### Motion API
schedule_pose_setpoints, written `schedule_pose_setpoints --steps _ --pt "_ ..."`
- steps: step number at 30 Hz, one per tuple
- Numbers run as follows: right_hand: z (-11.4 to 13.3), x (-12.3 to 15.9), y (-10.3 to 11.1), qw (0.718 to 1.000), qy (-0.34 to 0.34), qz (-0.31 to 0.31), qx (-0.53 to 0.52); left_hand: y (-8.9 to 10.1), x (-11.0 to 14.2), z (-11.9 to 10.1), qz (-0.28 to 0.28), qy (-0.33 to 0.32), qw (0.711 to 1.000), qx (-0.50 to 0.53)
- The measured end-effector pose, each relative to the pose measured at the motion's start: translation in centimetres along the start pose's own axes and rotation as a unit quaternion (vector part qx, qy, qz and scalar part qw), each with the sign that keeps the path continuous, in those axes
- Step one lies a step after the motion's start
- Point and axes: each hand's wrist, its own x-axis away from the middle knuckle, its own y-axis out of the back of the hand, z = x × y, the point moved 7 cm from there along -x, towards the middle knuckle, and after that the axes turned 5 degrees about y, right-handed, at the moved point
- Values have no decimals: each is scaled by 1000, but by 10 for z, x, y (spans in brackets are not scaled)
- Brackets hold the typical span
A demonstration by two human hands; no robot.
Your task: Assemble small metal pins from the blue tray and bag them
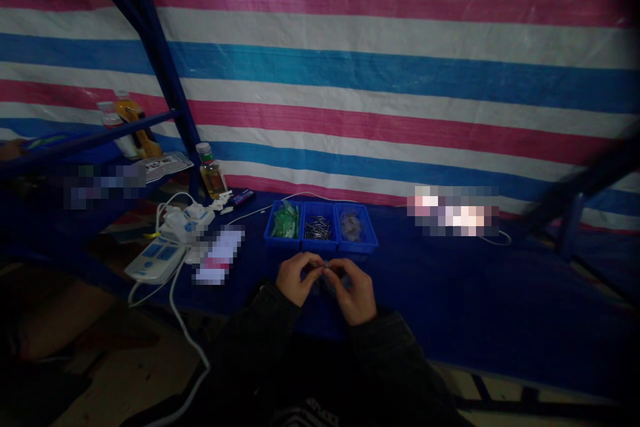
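My left hand [299,278] and my right hand [354,288] meet over the blue table, fingertips pinched together around something small and pale that is too tiny to name. Just beyond them stand three joined blue trays. Green packets fill the left tray [268,239]. In the middle tray [320,247] lies a heap of small shiny metal pieces, like screws or pins. The right tray [369,245] holds clear, whitish plastic pieces. Below my fingers, a faint translucent shape on the table is too dark to make out.
Left of the trays lie a blurred phone-like object [220,257] and white power strips [156,260] with plugs and cables. A bottle [214,177] stands behind them by a blue metal post [170,80]. Another blurred object [453,211] is at right. A striped sheet [390,80] hangs behind. Another person's limb [70,317] shows at left.
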Motion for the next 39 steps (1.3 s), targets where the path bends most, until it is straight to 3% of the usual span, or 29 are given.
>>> schedule_pose_setpoints --steps 8,17,30,39 --pt "5 -2 0 1000 22 14 3 -5 -1 6 15 7 1000 -8" --pt "-2 -1 -2 999 -17 26 15 -1 0 2 -2 7 1000 16" --pt "0 2 7 999 -34 -8 22 -10 1 -1 79 7 997 25" --pt "1 1 7 1000 -14 -4 15 -11 3 -1 76 -16 996 -32"
